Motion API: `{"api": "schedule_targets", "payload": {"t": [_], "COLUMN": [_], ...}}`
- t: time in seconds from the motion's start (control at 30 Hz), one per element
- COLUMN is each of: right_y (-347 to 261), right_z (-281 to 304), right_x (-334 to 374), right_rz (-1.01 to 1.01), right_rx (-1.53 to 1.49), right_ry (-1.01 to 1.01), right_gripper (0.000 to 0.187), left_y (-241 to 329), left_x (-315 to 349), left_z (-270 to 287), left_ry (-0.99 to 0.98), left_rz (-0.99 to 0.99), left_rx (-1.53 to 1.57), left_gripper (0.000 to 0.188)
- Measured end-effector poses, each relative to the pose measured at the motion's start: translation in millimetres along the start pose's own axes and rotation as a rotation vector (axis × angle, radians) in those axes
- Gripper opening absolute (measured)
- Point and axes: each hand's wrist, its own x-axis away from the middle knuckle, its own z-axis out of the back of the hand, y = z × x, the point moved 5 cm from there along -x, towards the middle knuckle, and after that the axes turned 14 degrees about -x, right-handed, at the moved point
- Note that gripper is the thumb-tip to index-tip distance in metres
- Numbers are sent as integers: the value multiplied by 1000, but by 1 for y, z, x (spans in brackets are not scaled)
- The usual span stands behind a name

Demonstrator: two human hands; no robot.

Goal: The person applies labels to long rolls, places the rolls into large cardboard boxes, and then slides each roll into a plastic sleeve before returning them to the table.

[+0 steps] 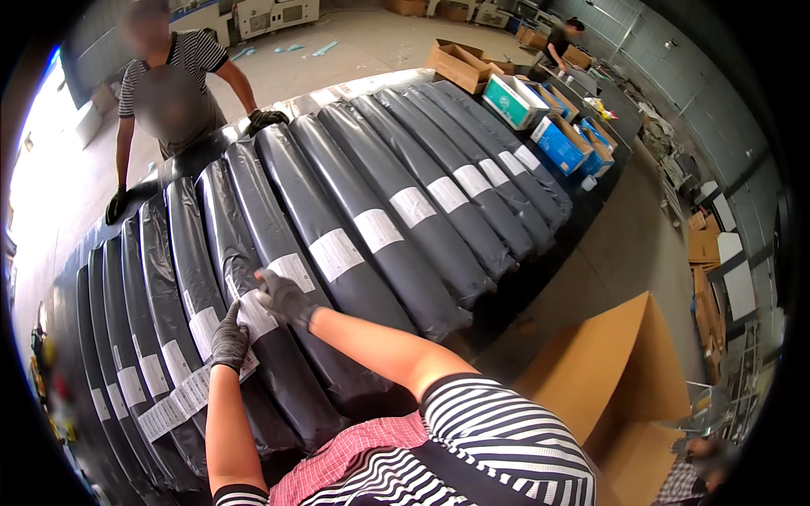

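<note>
A black plastic-wrapped parcel lies left of centre in a tight row across the worktop, leaving narrow gaps. Over its white label, the left hand extends its index finger, others curled; the right hand's fingers bend; I cannot tell if either grips. Open floor lies beyond the far edge. Near right, a striped sleeve partly hides a cardboard box.

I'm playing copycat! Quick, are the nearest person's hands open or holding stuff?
Left hand: index finger extended; can't tell whether it holds the label strip.
Right hand: fingers bent; can't tell whether it grips anything.
</note>
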Motion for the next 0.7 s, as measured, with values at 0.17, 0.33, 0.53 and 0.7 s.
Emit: {"api": "schedule_targets", "payload": {"t": [0.17,0.33,0.53,0.7], "right_y": [37,2,-77,-80], "right_z": [52,87,90,106], "right_x": [150,202,180,154], "right_rz": [31,-114,-285,-229], "right_rx": [-181,-62,-677,-645], "right_ry": [189,182,-106,-278], "right_gripper": [38,32,44,35], "left_y": [1,32,126,173], "left_x": [5,52,97,108], "left_z": [-19,13,66,81], "left_ry": [69,109,312,275], "left_rz": [-108,-127,-283,-186], "left_rx": [137,527,878,847], "left_gripper": [39,37,32,30]}}
